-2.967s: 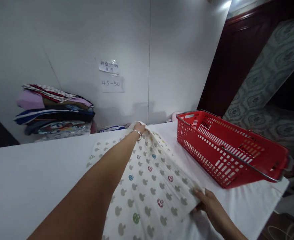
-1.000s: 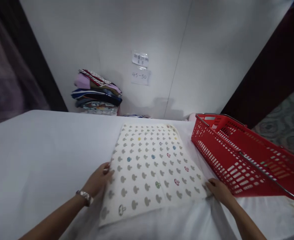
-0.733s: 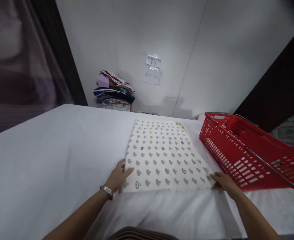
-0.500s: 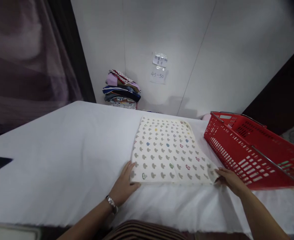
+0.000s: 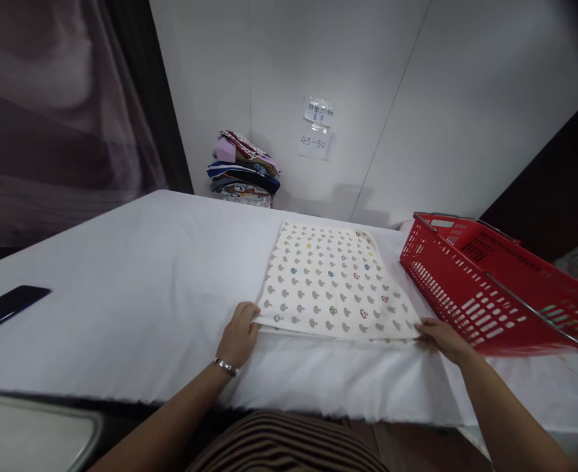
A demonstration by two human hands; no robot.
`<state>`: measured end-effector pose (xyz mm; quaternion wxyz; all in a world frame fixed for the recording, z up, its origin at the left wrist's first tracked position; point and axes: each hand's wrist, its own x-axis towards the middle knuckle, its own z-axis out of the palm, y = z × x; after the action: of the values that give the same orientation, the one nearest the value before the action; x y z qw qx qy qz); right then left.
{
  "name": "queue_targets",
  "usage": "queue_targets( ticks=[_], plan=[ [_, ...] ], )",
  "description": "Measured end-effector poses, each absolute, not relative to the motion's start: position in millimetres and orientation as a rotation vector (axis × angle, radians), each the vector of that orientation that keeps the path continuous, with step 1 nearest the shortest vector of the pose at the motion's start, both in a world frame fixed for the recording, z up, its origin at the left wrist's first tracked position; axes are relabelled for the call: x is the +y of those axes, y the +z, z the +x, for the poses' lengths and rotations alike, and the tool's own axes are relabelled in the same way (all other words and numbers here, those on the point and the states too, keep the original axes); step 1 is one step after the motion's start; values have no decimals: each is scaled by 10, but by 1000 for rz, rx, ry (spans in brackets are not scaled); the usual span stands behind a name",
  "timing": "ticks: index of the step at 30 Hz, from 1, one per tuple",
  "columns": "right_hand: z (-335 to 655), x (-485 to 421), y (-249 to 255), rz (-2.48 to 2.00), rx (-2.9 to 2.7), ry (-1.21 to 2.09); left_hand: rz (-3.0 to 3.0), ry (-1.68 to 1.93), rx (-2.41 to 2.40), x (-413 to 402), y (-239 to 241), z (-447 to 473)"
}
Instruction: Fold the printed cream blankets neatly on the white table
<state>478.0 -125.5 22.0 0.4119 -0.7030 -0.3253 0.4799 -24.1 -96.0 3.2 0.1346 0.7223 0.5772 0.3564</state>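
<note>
One wide, white-draped tabletop (image 5: pixel 136 295) carries a red perforated plastic basket (image 5: pixel 466 288) at right and, left of it, a cream fabric rectangle printed with grey mushrooms (image 5: pixel 328 282), lying nearly flat. The left hand (image 5: pixel 239 334), earlier at the far edge, now touches the near left corner, its grip unclear; the right hand (image 5: pixel 441 335) pinches the near right corner, so the spreading looks almost complete.

The left hand (image 5: pixel 238 335) has moved from the patterned cloth's (image 5: pixel 330 282) twelve o'clock edge to its eight o'clock corner. The cloth's creases have smoothed. A dark flat object (image 5: pixel 10 308) has entered view at nine o'clock.
</note>
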Motion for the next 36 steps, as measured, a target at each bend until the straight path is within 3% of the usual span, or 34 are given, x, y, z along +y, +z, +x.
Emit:
queue_targets(
  ticks=[6, 12, 22, 30, 36],
  plan=[
    [4808, -1265, 50, -2212, -1020, 930, 2117, 873, 1692, -1033, 54, -291],
    [4733, -1230, 61, -2305, -1280, 721, 2099, 926, 1687, -1038, 48, -325],
    [4952, -1178, -164, -2413, -1410, 710, 2138, 968, 1640, -1008, -43, -411],
    [4798, -1143, 6, -2512, -1432, 703, 2164, 1018, 1648, -951, -83, -432],
    [4675, -1193, 96, -2346, -1123, 929, 2143, 968, 1662, -939, -104, -447]
  ],
)
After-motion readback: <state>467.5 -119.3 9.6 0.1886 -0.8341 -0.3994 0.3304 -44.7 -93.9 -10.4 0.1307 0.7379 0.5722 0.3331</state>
